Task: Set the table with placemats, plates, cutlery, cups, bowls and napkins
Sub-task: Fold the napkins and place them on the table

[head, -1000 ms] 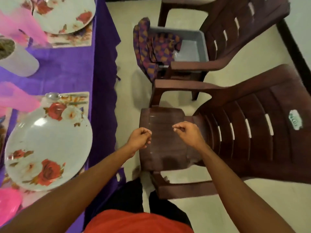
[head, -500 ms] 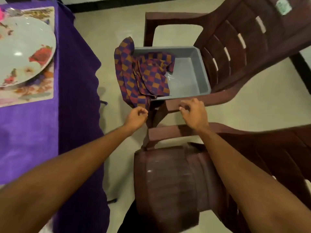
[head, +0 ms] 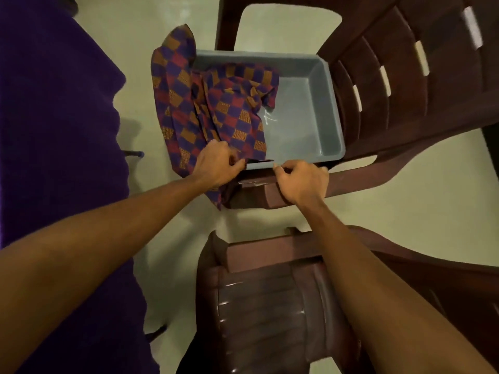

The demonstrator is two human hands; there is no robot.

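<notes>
Crumpled checked napkins (head: 224,109) in purple, red and orange lie in a grey plastic tub (head: 307,114) and hang over its left rim. The tub stands on the seat of a brown plastic chair (head: 405,90). My left hand (head: 216,164) rests on the cloth at the tub's near left corner, fingers pinched on a fold of it. My right hand (head: 302,182) hovers just in front of the tub's near rim, above the chair's armrest, with its fingers curled and nothing visible in them. No plates or cutlery are in view.
The purple tablecloth (head: 54,130) hangs down the whole left side. A second brown plastic chair (head: 259,306) stands directly below my arms. Pale floor (head: 135,63) shows between the table and the chairs.
My view has swung away from the set table onto the tub. Both hands moved forward from above the near chair, and the left hand now grips the checked cloth.
</notes>
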